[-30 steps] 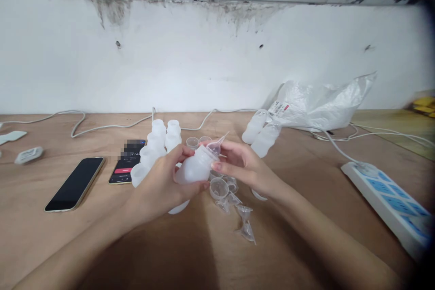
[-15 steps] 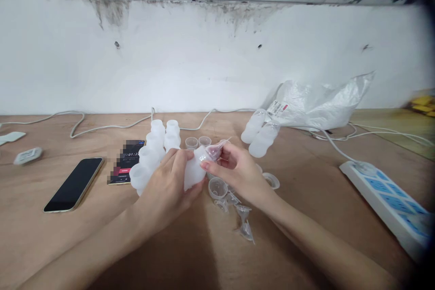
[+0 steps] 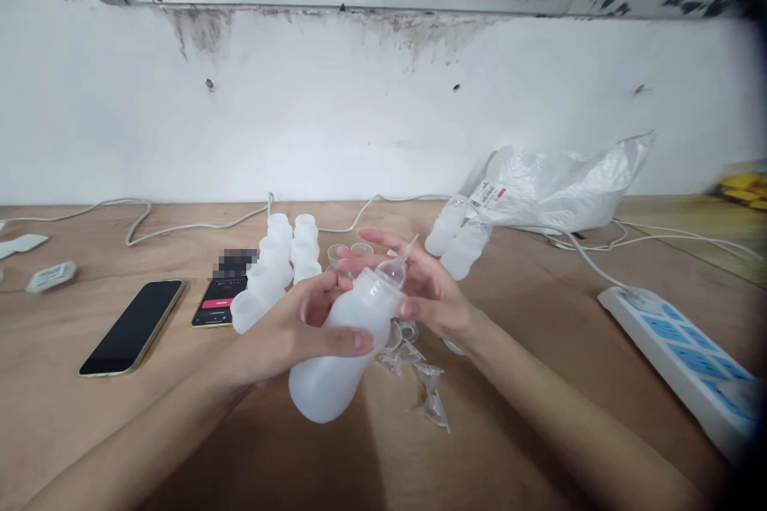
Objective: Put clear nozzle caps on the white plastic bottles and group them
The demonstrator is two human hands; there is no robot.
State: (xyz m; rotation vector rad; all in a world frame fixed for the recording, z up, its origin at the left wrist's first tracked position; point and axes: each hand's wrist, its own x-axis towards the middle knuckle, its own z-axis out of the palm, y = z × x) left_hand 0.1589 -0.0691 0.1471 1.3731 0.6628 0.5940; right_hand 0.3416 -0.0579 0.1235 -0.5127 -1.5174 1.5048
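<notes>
My left hand is wrapped around a milky white plastic bottle, its thumb along the side. The bottle tilts with its neck up and to the right. A clear dome-shaped piece with a thin spout sits at the bottle's mouth. My right hand is beside the neck, its fingers stretched out behind the clear piece and its thumb at the neck's edge. Below lie several similar clear spouted pieces. Behind my hands are clear round caps, partly hidden.
Several white bottles stand in rows on the left, beside two phones. Capped bottles stand at the back right near a clear plastic bag. A power strip lies on the right, with a cable along the wall.
The bottle has come nearer to me and tilted, showing more of its body. My right hand's fingers have spread from their pinch on the clear spouted piece, which stays at the mouth.
</notes>
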